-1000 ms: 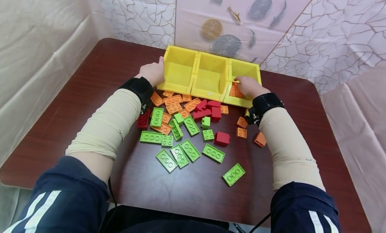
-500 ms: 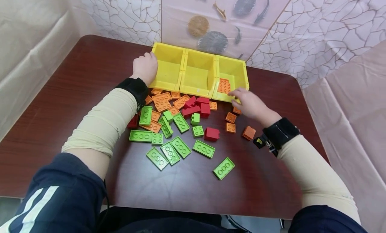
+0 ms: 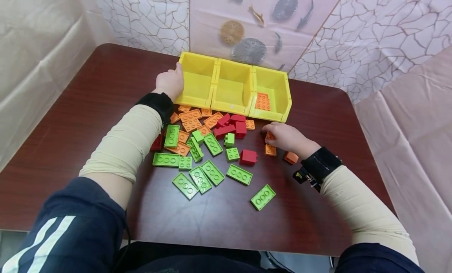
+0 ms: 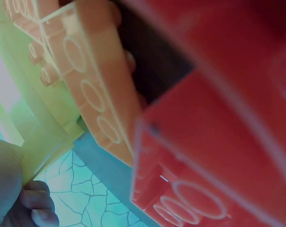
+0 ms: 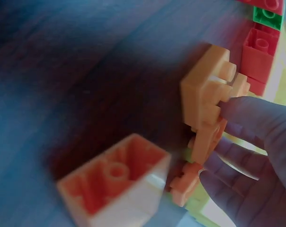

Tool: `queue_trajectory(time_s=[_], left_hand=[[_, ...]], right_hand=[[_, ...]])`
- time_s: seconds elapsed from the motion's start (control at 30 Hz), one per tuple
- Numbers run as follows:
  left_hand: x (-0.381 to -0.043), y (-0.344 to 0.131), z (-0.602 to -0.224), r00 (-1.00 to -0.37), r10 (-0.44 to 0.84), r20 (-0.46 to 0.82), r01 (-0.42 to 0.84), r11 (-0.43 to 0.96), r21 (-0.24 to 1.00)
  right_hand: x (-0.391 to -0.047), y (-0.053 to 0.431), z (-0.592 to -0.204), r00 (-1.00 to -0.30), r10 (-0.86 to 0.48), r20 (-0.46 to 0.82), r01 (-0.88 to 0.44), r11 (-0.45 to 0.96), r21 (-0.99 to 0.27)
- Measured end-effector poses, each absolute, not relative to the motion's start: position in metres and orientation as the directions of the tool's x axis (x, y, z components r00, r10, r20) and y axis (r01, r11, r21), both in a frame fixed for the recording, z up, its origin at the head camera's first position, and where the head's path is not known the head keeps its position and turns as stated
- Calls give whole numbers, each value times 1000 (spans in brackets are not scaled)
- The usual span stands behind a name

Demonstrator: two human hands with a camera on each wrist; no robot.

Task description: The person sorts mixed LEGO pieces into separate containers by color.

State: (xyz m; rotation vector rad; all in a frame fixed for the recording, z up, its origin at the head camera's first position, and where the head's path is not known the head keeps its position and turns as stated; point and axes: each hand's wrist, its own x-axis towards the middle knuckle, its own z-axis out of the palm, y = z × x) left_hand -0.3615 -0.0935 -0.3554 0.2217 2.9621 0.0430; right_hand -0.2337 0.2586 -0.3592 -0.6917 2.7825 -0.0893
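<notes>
A yellow three-compartment bin [image 3: 234, 105] stands at the back of the table. My left hand [image 3: 170, 82] grips its left wall; in the left wrist view, the thumb [image 4: 4, 177] and curled fingers [image 4: 39, 203] lie on either side of that wall. Orange bricks [image 3: 263, 101] lie in the right compartment. In front of it, my right hand [image 3: 287, 137] reaches over loose orange bricks [image 3: 270, 150]. The right wrist view shows its thumb at a studded orange brick [image 5: 200, 90], the fingers spread behind smaller orange pieces [image 5: 185, 184]. Another orange brick [image 3: 291, 157] lies beside the hand.
Orange bricks [image 3: 190, 115] crowd the bin's front edge at left. Red bricks [image 3: 224, 131] form a cluster near the middle, with a single red brick [image 3: 248, 157] closer in. Several green bricks [image 3: 212, 172] spread toward the front. A patterned cloth [image 3: 247, 14] hangs behind the table.
My right hand has come out of the right compartment, where orange bricks now show uncovered, and has moved down to the loose orange bricks. The left hand stays at the bin's left wall.
</notes>
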Motion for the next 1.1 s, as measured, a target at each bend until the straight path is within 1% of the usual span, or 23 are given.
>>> queue_trajectory(time_s=[0.07,0.17,0.3,0.47,0.57,0.67,0.83,1.1], left_hand=[[-360,-93,-356,-975,150,-163,144,989,44],[-359,-93,-356,-976,145,-160,140,989,42],[-359,-95,-355,-978,134,-161,125,990,65],[-358,-97,-356,-975,128,-183,109,988,109],[-358,-97,-356,-976,117,-182,96,988,117],[-359,-96,-357,-978,113,-176,90,987,130],[-362,-95,-359,-977,114,-181,91,988,127],[-362,-96,-356,-979,110,-173,92,990,111]], right_hand=[[-236,259,-354,-858,-470,-207,-448,882,-146],[-242,258,-343,-870,-481,-108,-459,871,-177],[-255,257,-329,-885,-464,-36,-453,876,-164],[-276,255,-323,-904,-427,-28,-420,897,-136],[-291,251,-322,-918,-396,-4,-391,907,-158],[-305,249,-324,-940,-342,10,-336,916,-218],[-326,247,-328,-961,-278,-13,-257,904,-341],[-350,243,-341,-966,-257,-33,-214,864,-456]])
